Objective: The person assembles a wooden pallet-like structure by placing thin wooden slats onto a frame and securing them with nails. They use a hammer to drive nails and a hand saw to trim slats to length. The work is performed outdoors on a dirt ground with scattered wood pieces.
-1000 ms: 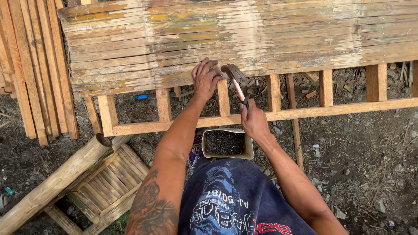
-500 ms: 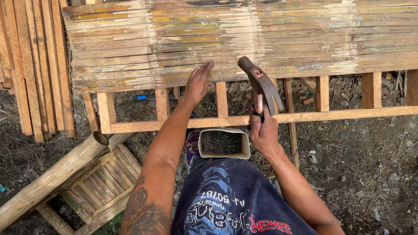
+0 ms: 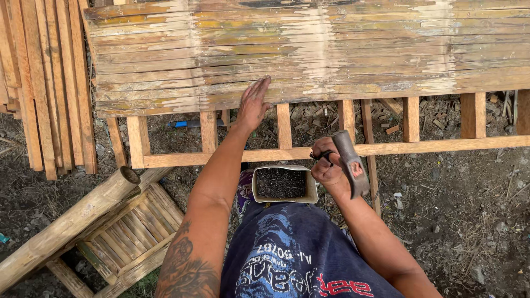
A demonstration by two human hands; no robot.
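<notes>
My left hand [image 3: 253, 103] lies flat with fingers spread on the lower edge of the flattened bamboo panel [image 3: 309, 49], which rests on a wooden slat frame [image 3: 419, 147]. My right hand [image 3: 327, 164] is closed around a hammer [image 3: 349, 161] held near my lap, its head pointing up toward the frame rail; the fingers also pinch something small and dark. A small open box of nails [image 3: 281, 184] sits against my knees between my two arms.
A stack of loose wooden slats [image 3: 44, 83] lies at the left. A thick bamboo pole [image 3: 66, 226] and a small slatted bamboo piece [image 3: 130, 237] lie at lower left. Bare dirt with wood scraps [image 3: 475, 204] spreads to the right.
My right hand has brought the hammer back from the panel's edge down to beside the nail box. My left hand has stayed on the panel's lower edge.
</notes>
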